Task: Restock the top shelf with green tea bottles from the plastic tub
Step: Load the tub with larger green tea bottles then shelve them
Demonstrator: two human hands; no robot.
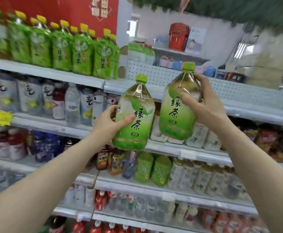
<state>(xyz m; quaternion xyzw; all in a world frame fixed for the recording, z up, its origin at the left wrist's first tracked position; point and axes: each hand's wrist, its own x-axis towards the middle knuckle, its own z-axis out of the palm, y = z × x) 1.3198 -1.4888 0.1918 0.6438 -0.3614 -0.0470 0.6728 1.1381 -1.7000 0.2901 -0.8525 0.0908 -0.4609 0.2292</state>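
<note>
Bottles of this size look heavy: each is a large clear plastic bottle filled nearly to the neck with amber tea, wrapped in a glossy green label and closed with a green screw cap. Both are off the shelves, held up in the air in front of the drinks rack.

The left hand (110,121) grips the left green tea bottle (137,125) round its middle, with the thumb across the label and the fingers curled behind. The right hand (203,103) holds the right green tea bottle (176,115) higher, at the faceted shoulder just under the cap, with the thumb on the front. That bottle sits nearer the top shelf (255,110), whose right-hand stretch in front of the white pegboard back panel (154,73) looks bare. To the left, a row of yellow-capped green bottles (61,49) fills the same level. The plastic tub is out of view.

The walls are probably thin and will give a little under a squeeze, and the film label looks smooth enough to slip in a one-handed grip. The shoulder ridges and the waist offer the surest purchase. A palm under the base would help for the final lift. A drop would likely dent a bottle rather than break it, though the neighbouring stock could topple.
</note>
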